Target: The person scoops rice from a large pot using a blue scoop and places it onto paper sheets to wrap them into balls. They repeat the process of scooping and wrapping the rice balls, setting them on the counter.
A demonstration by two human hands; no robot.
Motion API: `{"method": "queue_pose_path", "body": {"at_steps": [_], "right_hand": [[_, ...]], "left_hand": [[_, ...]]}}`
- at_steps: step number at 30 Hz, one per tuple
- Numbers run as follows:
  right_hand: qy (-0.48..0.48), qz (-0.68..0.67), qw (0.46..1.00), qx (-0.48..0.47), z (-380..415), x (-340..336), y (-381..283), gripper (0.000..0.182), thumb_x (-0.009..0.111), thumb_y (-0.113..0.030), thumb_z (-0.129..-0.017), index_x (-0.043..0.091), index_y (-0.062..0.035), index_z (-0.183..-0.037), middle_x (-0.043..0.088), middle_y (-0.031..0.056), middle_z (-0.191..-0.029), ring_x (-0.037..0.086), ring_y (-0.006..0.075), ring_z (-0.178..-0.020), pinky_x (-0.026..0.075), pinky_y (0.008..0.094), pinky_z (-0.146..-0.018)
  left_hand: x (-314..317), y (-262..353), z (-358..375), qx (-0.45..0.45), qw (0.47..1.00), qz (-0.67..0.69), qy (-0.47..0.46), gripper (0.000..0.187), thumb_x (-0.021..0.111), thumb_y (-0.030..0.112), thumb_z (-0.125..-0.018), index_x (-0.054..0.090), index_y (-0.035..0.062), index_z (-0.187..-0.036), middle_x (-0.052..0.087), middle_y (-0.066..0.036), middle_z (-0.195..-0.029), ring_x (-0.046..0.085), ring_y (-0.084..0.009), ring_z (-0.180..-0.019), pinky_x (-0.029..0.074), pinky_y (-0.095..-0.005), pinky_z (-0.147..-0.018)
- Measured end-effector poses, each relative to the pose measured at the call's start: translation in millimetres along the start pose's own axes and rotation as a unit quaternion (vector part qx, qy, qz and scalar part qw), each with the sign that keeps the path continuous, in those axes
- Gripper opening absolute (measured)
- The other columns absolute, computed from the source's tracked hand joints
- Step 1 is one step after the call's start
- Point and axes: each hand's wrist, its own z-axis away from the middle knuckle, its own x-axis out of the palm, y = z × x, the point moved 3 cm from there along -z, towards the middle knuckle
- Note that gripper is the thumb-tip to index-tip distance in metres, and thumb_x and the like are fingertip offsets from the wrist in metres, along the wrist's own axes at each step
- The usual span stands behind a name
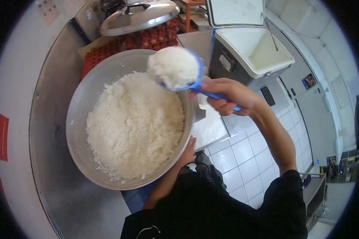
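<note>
My right hand is closed around the handle of a blue scoop, lifted over the right rim of a large metal pot. A rounded heap of white rice fills the scoop. More rice lies in the pot, with grains on its inner wall. My left hand touches the outside of the pot at its lower right; its fingers are partly hidden, and whether they grip the rim cannot be made out.
Red egg trays are stacked behind the pot, with a metal lid on top. An open cooler box stands at the upper right. White sheets lie right of the pot, above a tiled floor.
</note>
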Motion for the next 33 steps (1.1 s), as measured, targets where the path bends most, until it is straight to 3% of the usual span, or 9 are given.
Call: {"method": "queue_pose_path", "body": {"at_steps": [8, 14, 16, 17, 19, 23, 26, 30, 33], "right_hand": [[0.295, -0.067, 0.953, 0.013, 73, -99, 141, 0.046, 0.038, -0.037, -0.106, 0.063, -0.0029, -0.122, 0.043, -0.0045, -0.062, 0.033, 0.0030, -0.047, 0.025, 0.0189, -0.038], [0.328, -0.078, 0.937, 0.092, 15, -135, 327, 0.039, 0.044, -0.033, -0.103, 0.065, -0.0022, -0.114, 0.055, 0.0046, -0.072, 0.046, 0.0080, -0.050, 0.035, 0.0229, -0.040], [0.391, -0.011, 0.914, 0.109, -16, -145, 377, 0.037, 0.046, -0.034, -0.103, 0.064, -0.0024, -0.109, 0.061, 0.0126, -0.074, 0.058, 0.0217, -0.052, 0.044, 0.0334, -0.045], [0.387, -0.018, 0.915, 0.111, -27, -141, 389, 0.037, 0.046, -0.034, -0.103, 0.064, -0.0024, -0.109, 0.061, 0.0126, -0.074, 0.058, 0.0217, -0.052, 0.044, 0.0334, -0.045], [0.553, 0.313, 0.770, -0.059, -37, -128, 377, 0.031, 0.052, -0.026, -0.100, 0.061, 0.0010, -0.111, 0.060, 0.0198, -0.073, 0.062, 0.0374, -0.061, 0.048, 0.0454, -0.056], [0.485, 0.360, 0.784, -0.147, -51, -87, 376, 0.021, 0.059, -0.012, -0.095, 0.050, -0.0015, -0.111, 0.063, 0.0268, -0.087, 0.062, 0.0495, -0.084, 0.049, 0.0536, -0.071], [0.360, 0.466, 0.808, 0.024, -71, -77, 409, 0.023, 0.045, -0.016, -0.099, 0.036, -0.0034, -0.116, 0.065, 0.0271, -0.090, 0.065, 0.0502, -0.078, 0.052, 0.0588, -0.065], [0.352, 0.488, 0.797, 0.049, -81, -86, 394, 0.021, 0.041, -0.018, -0.099, 0.036, -0.0038, -0.114, 0.067, 0.0261, -0.083, 0.067, 0.0488, -0.072, 0.053, 0.0579, -0.063], [0.346, 0.478, 0.804, 0.070, -83, -96, 381, 0.024, 0.049, -0.017, -0.097, 0.036, -0.0022, -0.111, 0.066, 0.0301, -0.080, 0.066, 0.0489, -0.072, 0.052, 0.0583, -0.060]], "left_hand": [[-11, 8, 0, -0.028, 0.999, 0.029, -0.027, 0.098, 0.083, 0.027, -0.071, 0.031, 0.0007, -0.150, 0.026, -0.023, -0.156, 0.025, -0.0416, -0.144, 0.026, -0.0467, -0.119], [-25, 19, -2, -0.039, 0.997, 0.006, -0.072, 0.096, 0.083, 0.030, -0.073, 0.033, 0.0022, -0.150, 0.034, -0.022, -0.147, 0.028, -0.0410, -0.142, 0.029, -0.0514, -0.114], [-22, 16, 0, -0.040, 0.998, -0.012, -0.051, 0.094, 0.082, 0.030, -0.074, 0.033, 0.0043, -0.150, 0.035, -0.021, -0.144, 0.029, -0.0404, -0.142, 0.030, -0.0533, -0.111], [-21, 16, 1, -0.025, 0.999, -0.006, -0.040, 0.094, 0.082, 0.029, -0.074, 0.033, 0.0050, -0.150, 0.034, -0.021, -0.145, 0.029, -0.0404, -0.142, 0.030, -0.0539, -0.111], [-19, 13, 4, 0.000, 0.999, 0.015, -0.030, 0.094, 0.082, 0.027, -0.074, 0.031, 0.0059, -0.151, 0.033, -0.021, -0.146, 0.028, -0.0406, -0.143, 0.029, -0.0540, -0.112], [-18, 13, 6, -0.012, 0.999, 0.017, -0.025, 0.095, 0.082, 0.027, -0.074, 0.031, 0.0066, -0.152, 0.033, -0.020, -0.146, 0.027, -0.0399, -0.143, 0.028, -0.0528, -0.113], [-19, 14, 7, -0.023, 0.999, 0.021, -0.040, 0.095, 0.081, 0.028, -0.075, 0.031, 0.0069, -0.152, 0.033, -0.020, -0.146, 0.027, -0.0395, -0.143, 0.027, -0.0522, -0.114], [-21, 15, 6, -0.033, 0.998, 0.022, -0.056, 0.095, 0.081, 0.029, -0.075, 0.030, 0.0072, -0.153, 0.032, -0.021, -0.147, 0.025, -0.0393, -0.145, 0.026, -0.0530, -0.115], [-20, 15, 6, -0.037, 0.997, 0.032, -0.056, 0.097, 0.081, 0.028, -0.075, 0.028, 0.0073, -0.154, 0.031, -0.022, -0.148, 0.024, -0.0398, -0.145, 0.026, -0.0535, -0.116]]}}
